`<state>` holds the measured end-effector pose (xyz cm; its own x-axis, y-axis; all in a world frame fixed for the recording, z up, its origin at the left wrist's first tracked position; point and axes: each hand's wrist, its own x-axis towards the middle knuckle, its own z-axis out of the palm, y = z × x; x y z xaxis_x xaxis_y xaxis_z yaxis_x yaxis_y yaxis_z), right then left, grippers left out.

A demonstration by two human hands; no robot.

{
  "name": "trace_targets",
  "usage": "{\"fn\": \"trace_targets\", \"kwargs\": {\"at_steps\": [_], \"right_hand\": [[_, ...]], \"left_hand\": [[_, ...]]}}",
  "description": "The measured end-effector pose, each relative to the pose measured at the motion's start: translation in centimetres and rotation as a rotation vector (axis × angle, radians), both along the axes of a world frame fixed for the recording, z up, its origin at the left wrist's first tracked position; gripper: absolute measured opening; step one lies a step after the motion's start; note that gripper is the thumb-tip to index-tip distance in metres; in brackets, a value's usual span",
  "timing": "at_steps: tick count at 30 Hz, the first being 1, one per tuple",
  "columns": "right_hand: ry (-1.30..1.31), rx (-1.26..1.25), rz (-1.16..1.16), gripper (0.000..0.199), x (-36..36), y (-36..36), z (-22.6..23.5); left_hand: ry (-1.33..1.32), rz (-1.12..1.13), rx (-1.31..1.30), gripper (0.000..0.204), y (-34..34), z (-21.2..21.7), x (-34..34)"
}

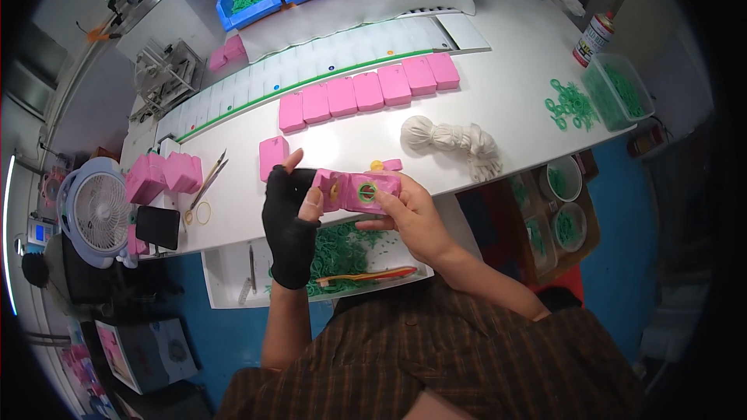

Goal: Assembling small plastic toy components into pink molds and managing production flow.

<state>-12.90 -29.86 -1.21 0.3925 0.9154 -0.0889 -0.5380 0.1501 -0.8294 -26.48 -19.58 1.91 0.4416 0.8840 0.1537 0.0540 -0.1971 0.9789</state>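
Here, both hands up over the counter (498, 101) edge | left hand (289, 210), black-gloved, grips pink block (359, 190) at its left end | right hand (411, 218) clasps the right end, green ring (367, 191) on top | beyond: row of pink blocks (369, 91), white cord bundle (451, 144)

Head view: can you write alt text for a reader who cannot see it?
Two hands hold a pink plastic part with a green ring on it over a white table: the left hand in a black fingerless glove, the right hand bare. A row of pink blocks lies behind.
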Motion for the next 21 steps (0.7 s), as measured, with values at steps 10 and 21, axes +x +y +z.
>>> {"fn": "trace_targets", "kwargs": {"at_steps": [10, 21], "right_hand": [[0.053, -0.147, 0.391, 0.035, 0.3, 0.1, 0.7], [-0.856, 0.196, 0.232, 0.029, 2.5, 0.5, 1.3]], "left_hand": [[0.253, -0.213, 0.742, 0.082, 0.9, -2.0, 0.4], [-0.220, -0.233, 0.024, 0.095, -0.1, -2.7, 0.6]]}}
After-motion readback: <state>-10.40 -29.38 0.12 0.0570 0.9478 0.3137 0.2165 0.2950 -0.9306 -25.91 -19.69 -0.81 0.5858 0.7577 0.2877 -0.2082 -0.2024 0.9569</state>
